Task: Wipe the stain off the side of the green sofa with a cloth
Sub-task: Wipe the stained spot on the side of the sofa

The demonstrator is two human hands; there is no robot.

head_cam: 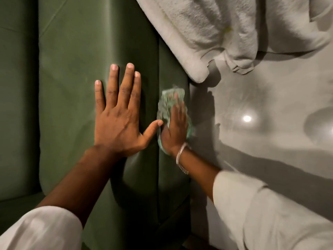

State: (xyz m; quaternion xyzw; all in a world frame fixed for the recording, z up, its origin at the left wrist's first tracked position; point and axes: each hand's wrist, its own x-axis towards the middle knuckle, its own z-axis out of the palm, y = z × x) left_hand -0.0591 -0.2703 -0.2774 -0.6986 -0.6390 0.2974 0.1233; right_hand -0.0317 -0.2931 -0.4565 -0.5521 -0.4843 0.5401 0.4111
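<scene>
Cloth [166,107] sits under my right hand [175,130], pale green and bunched, pressed flat against the side of the sofa [75,51]. My right grip is not a clench: the palm and fingers lie stretched out over the cloth, pinning it to the fabric, with folds of it showing above my fingertips, along the thumb side and below the heel of the hand. That hand and the cloth are blurred, so I cannot make out any stain beneath or around them. A bracelet [181,156] circles my right wrist, just above the rolled pale sleeve [252,204].

My left hand [119,120] lies fully open on the broad green panel just beside it, fingers spread and pointing up, holding nothing. Its thumb reaches out to the right and its tip touches the edge of the cloth. A seam [158,87] in the upholstery runs between the two hands, so the left rests on the wide panel and the right works on the narrow strip at the sofa's outer edge. My left sleeve [41,230] shows at the bottom left corner.

Right of the sofa's edge is the floor [270,105], grey and glossy, with a bright spot of light [246,118] reflected in it and shadows across it. A white towel [207,29] lies crumpled near the sofa's upper edge, overlapping the green fabric.
</scene>
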